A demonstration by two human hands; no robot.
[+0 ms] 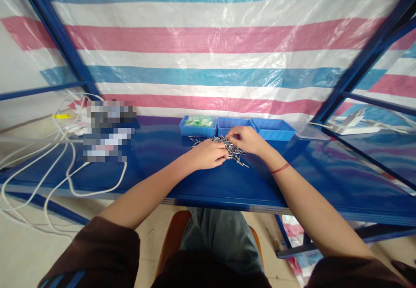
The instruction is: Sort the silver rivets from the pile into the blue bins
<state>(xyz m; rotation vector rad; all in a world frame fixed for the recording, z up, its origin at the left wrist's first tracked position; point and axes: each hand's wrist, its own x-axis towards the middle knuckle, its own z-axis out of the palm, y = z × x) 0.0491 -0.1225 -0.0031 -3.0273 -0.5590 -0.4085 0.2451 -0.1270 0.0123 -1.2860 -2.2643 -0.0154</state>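
A heap of thin silvery metal pins (234, 151), which look like pop rivets or nails, lies on the blue table. Over its left front side rests my left hand (211, 154), fingers curled and closed at the pins. My right hand (247, 139) is at the heap's back right edge, thumb and fingertips pinched together. Whatever either hand has between its fingers is too small or hidden to make out. Just behind the heap stands the middle blue bin (224, 129), partly covered by my right hand.
Left of it, a blue bin (199, 131) holds small green and clear packets. Another blue bin (276, 135) stands to the right, beside a clear plastic lid (310, 132). White cables (97, 194) and blurred-out items lie at the table's left. Striped sheeting (208, 40) hangs behind.
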